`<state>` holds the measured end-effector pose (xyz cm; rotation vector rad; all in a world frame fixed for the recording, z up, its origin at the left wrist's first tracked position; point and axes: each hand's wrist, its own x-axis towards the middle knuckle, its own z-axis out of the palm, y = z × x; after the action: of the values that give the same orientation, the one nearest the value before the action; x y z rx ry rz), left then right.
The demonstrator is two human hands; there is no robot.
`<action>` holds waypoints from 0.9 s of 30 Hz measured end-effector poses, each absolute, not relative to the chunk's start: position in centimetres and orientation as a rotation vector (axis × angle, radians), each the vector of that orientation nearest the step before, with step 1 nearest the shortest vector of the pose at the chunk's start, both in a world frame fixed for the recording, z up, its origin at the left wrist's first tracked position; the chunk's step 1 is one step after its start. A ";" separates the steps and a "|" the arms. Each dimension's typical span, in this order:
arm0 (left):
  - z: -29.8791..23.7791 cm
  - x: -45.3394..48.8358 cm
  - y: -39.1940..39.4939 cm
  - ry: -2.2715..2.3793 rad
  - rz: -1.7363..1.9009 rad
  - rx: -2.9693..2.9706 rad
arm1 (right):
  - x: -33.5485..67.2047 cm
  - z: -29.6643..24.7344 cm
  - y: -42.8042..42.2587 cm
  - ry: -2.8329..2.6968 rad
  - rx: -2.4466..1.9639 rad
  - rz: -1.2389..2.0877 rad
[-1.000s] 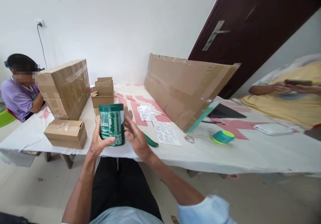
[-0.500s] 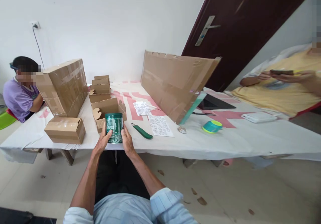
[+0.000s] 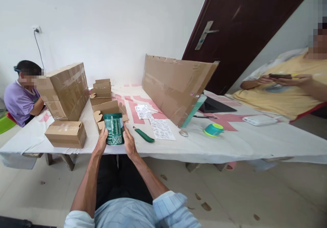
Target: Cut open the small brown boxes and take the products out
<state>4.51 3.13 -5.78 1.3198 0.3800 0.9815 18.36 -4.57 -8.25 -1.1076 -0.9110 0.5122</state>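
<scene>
Both my hands hold a green can (image 3: 114, 128) upright at the near edge of the table (image 3: 230, 146). My left hand (image 3: 102, 140) grips its left side and my right hand (image 3: 128, 140) presses its right side. Just behind the can stands a small open cardboard box (image 3: 106, 109) with its flaps up. A green utility knife (image 3: 143, 134) lies on the table to the right of my right hand.
A closed small box (image 3: 65, 134) and a tall carton (image 3: 66, 89) stand left, more small boxes (image 3: 102, 88) behind. A large cardboard sheet (image 3: 173, 86), printed papers (image 3: 161, 129) and a teal lid (image 3: 213, 129) lie right. One person sits far left, another at the right holds a phone.
My hands carried the can from up near my face down and forward to the table edge in front of the open box. My right hand closed onto the can.
</scene>
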 end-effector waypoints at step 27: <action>4.5 6.4 5.5 0.279 0.991 1.310 | 20.0 0.6 -1.8 -1.102 -1.007 0.283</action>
<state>6.40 5.52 4.47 1.3099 0.2789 0.9915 19.96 -1.77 0.64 -1.0069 -1.1021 0.2834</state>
